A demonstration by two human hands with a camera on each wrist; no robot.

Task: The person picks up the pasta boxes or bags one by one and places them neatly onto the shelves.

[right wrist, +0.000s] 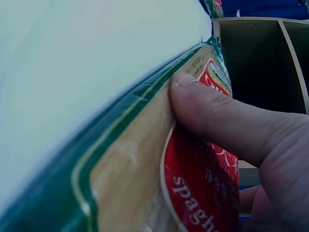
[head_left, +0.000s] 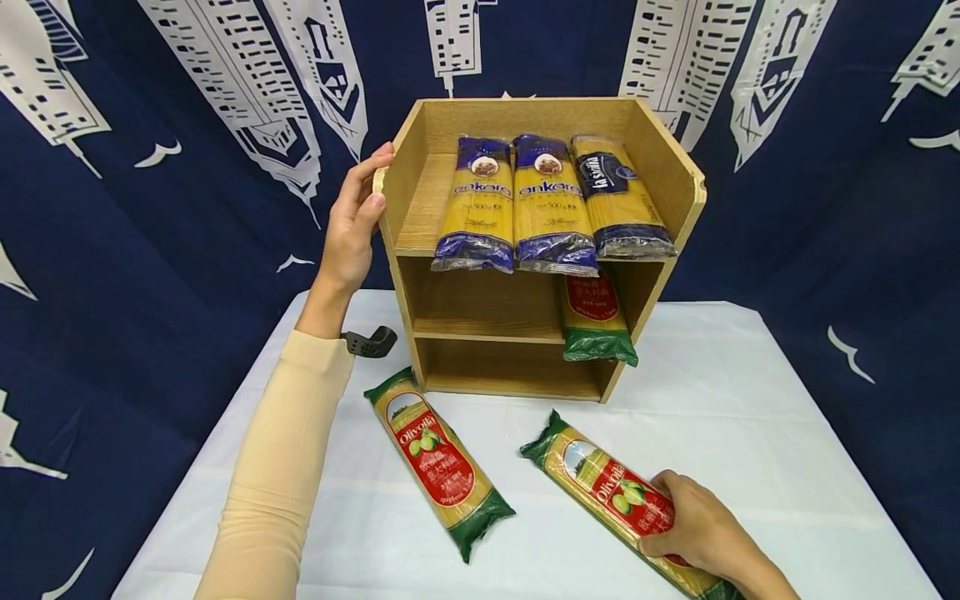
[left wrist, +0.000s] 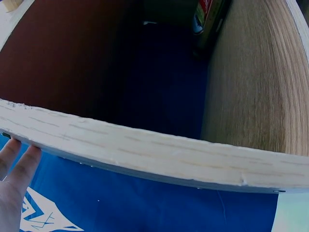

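Observation:
My right hand (head_left: 701, 527) grips a green-ended packet of spaghetti (head_left: 592, 475) with a red label, slanted at the front right of the table. In the right wrist view the thumb (right wrist: 207, 104) presses across its face near the edge. My left hand (head_left: 352, 221) rests against the upper left side of a wooden shelf unit (head_left: 495, 339), its extended fingers at the panel's edge. The left wrist view has two fingers (left wrist: 26, 166) touching the outer side of that panel. Another spaghetti packet (head_left: 438, 467) of the same kind lies on the table in front of the shelf.
On the top shelf lie two blue-and-yellow pasta packets (head_left: 480, 204) and a darker-labelled one (head_left: 622, 196), side by side. A green-ended packet (head_left: 597, 321) sticks out of the middle compartment at the right. White cloth (head_left: 720, 400) covers the table; a patterned navy curtain (head_left: 540, 58) hangs behind.

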